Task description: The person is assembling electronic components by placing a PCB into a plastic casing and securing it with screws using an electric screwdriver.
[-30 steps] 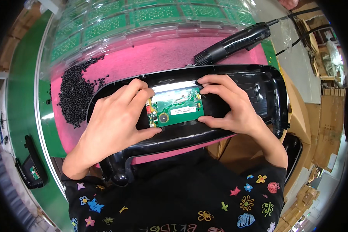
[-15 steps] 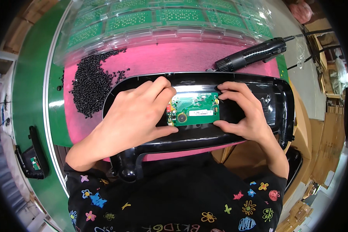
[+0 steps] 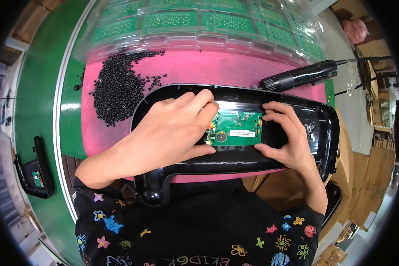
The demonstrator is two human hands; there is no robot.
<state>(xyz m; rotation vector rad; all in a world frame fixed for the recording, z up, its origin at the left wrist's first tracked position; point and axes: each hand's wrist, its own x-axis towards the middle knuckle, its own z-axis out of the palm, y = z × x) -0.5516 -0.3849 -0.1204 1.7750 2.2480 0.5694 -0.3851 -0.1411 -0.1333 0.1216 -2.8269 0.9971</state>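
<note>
From the head camera, looking straight down: a long glossy black plastic housing (image 3: 235, 164) lies across a pink foam mat (image 3: 199, 71) at the near edge of the bench, one rounded end sticking out toward the person's dark shirt with its coloured flower prints. Set into the middle of the housing is a small green circuit board (image 3: 236, 130) with a white label strip and a round dark part near its left end.

The left hand (image 3: 168, 133) lies flat over the housing, fingers stretched out and together, fingertips on the board's left edge and thumb along the housing's lower rim; it presses rather than grasps. The right hand (image 3: 288, 137) is curled loosely, index finger and thumb pinching the board's right edge between them, the other fingers resting on the housing.

On the mat to the left sits a heap of small black pellets (image 3: 117, 88), a few scattered loose. Behind, clear plastic trays (image 3: 208, 22) hold rows of green boards. A black electric screwdriver (image 3: 299, 76) lies on the mat just beyond the housing's far right corner, its cable running off right. A small black device (image 3: 35, 170) rests on the green bench surface far left
</note>
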